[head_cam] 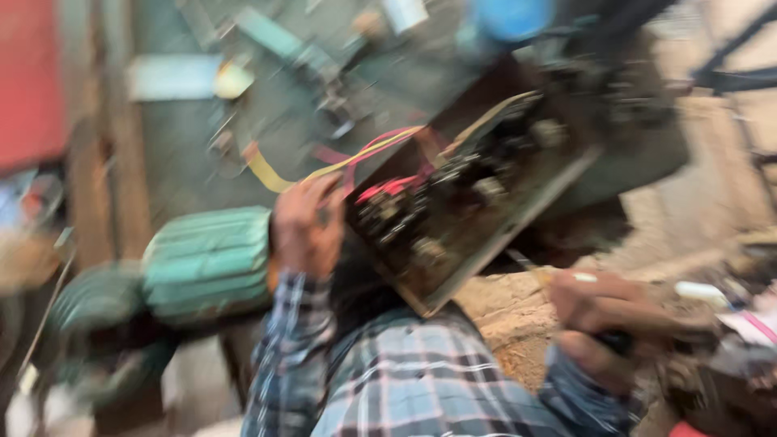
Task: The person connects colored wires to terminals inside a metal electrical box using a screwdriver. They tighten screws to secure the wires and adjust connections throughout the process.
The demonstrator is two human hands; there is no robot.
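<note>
Gripping the lower-left corner of a tilted electrical panel (477, 186), the left hand (306, 225) sits just left of centre frame, its fingers (320, 190) curled shut around the panel's edge right where the wiring comes out. The picture is badly smeared by motion, so fine detail is lost. That panel is a dark open box slanting from centre frame up toward the upper right, its inside packed with dark components, and it rests partly over the plaid sleeve (405, 380) at bottom centre. Red and pink wires (388, 162) loop out near the left hand, and a yellow wire (279, 178) trails away toward the upper left.

Over on the lower right, the right hand (603, 311) is closed around a dark handle, with a slim tool shaft (530, 267) poking up and left toward the panel's lower edge; whether its tip touches the panel I cannot tell. A white blur sits on top of that hand, too smeared to name.

Left of centre lies a green ribbed motor housing (206, 263), just beside the left wrist. A red surface (28, 81) fills the upper left corner, and a blue round shape (510, 16) shows at the top edge.
</note>
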